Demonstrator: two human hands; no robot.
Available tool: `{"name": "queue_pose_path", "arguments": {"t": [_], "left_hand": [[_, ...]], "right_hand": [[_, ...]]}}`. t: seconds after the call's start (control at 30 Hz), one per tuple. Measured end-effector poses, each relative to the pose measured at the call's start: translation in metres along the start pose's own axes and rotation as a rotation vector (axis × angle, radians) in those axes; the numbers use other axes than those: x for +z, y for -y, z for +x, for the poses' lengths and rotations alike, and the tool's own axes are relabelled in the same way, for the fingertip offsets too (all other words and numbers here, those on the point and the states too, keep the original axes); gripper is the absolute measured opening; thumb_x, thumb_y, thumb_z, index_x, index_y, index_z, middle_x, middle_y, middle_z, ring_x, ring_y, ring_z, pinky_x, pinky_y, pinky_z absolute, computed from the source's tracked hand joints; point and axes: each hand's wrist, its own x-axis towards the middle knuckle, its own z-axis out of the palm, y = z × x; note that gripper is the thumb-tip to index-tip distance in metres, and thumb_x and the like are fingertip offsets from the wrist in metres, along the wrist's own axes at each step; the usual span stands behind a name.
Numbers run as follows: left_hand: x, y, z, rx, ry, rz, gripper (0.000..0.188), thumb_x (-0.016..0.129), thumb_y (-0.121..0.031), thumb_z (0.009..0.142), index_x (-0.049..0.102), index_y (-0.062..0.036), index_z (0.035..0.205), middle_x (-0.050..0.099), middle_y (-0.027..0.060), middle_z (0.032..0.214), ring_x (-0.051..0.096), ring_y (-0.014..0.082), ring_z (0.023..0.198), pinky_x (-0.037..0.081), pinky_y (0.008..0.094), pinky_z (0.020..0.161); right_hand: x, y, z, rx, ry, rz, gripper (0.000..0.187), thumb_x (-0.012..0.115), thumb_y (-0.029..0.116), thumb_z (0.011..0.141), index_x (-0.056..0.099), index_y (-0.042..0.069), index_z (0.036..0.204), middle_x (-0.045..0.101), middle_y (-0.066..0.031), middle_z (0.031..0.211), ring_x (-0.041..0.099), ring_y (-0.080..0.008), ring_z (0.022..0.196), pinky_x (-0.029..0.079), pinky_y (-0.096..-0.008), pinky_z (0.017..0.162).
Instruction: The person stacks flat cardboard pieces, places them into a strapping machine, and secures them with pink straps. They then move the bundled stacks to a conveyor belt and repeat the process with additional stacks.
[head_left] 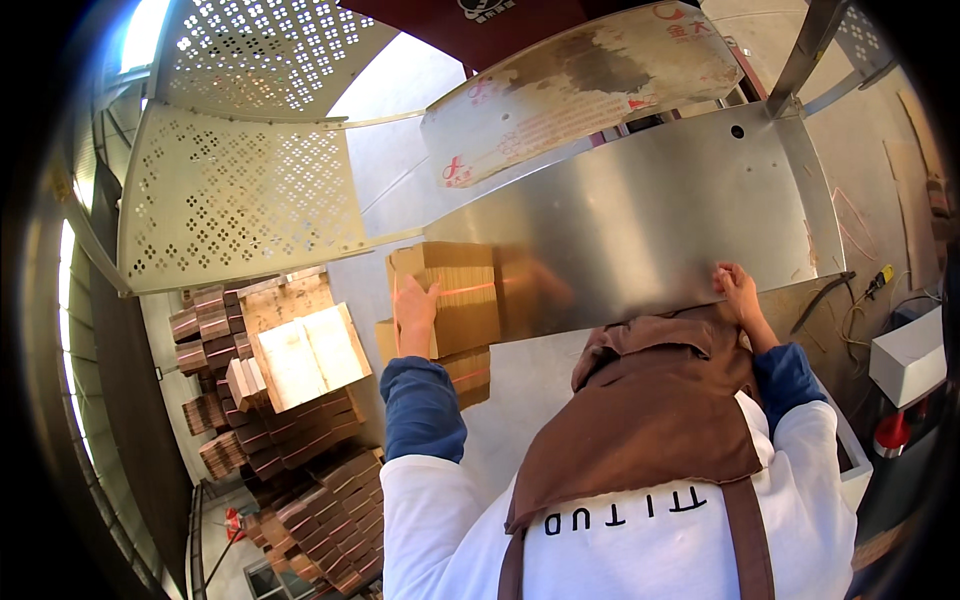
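My left hand (415, 312) lies against the near left part of a bundle of flat cardboard pieces (465, 282), its fingers stretched and apart. A thin pink strap runs round that bundle, which sits at the left end of a shiny metal table (640, 220). Directly below it is another strapped cardboard bundle (468, 377). Over the table's near edge, at the right, my right hand (738, 290) is closed with its fingers curled and fingertips drawn together. Whatever it may hold is too small or hidden to make out.
Perforated cream metal panels (240, 190) stand at the far left. A stained sheet-metal plate (580, 90) rises behind the table. Several strapped cardboard stacks (330, 515) and a wooden board (312, 355) lie at left. At right are a white box (908, 357) and cables (858, 325).
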Motion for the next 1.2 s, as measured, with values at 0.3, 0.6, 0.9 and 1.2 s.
{"name": "queue_pose_path", "arguments": {"t": [0.3, 0.6, 0.9, 1.2], "left_hand": [[0.005, 0.006, 0.004, 0.125, -0.053, 0.004, 0.053, 0.068, -0.04, 0.083, 0.049, 0.0028, 0.108, 0.065, 0.0283, 0.093, 0.064, 0.0418, 0.091, 0.051, 0.0475, 0.077], [0.001, 0.009, -0.002, 0.086, -0.035, 0.054, 0.049, 0.067, -0.039, 0.084, 0.049, 0.0018, 0.104, 0.066, 0.0269, 0.094, 0.064, 0.0408, 0.089, 0.052, 0.0477, 0.075], [0.001, 0.034, -0.007, 0.307, -0.24, 0.009, 0.062, 0.055, -0.052, 0.089, 0.053, -0.0073, 0.132, 0.063, 0.0193, 0.119, 0.054, 0.0399, 0.115, 0.04, 0.0473, 0.101], [0.037, 0.018, -0.02, 0.249, -0.332, -0.104, 0.072, 0.066, -0.051, 0.082, 0.052, 0.0041, 0.126, 0.053, 0.0272, 0.127, 0.048, 0.0399, 0.121, 0.037, 0.0457, 0.105]], "right_hand": [[-0.013, 0.0, 0.014, -0.04, -0.013, 0.008, 0.034, 0.051, 0.023, 0.097, 0.056, -0.004, 0.118, 0.068, -0.0078, 0.09, 0.064, -0.0116, 0.074, 0.051, -0.0256, 0.068], [-0.001, -0.002, 0.004, -0.057, -0.071, 0.001, 0.03, 0.052, 0.019, 0.095, 0.057, -0.004, 0.114, 0.067, -0.0079, 0.086, 0.063, -0.0125, 0.073, 0.052, -0.0267, 0.072], [0.059, -0.037, -0.049, 0.02, -0.277, 0.057, 0.023, 0.053, 0.018, 0.096, 0.06, 0.0, 0.109, 0.062, -0.0038, 0.079, 0.056, -0.0111, 0.066, 0.049, -0.0245, 0.062], [0.075, -0.103, -0.152, 0.149, -0.614, -0.049, 0.028, 0.058, 0.024, 0.09, 0.064, 0.0, 0.105, 0.067, -0.0083, 0.076, 0.063, -0.0164, 0.066, 0.052, -0.0328, 0.063]]}}
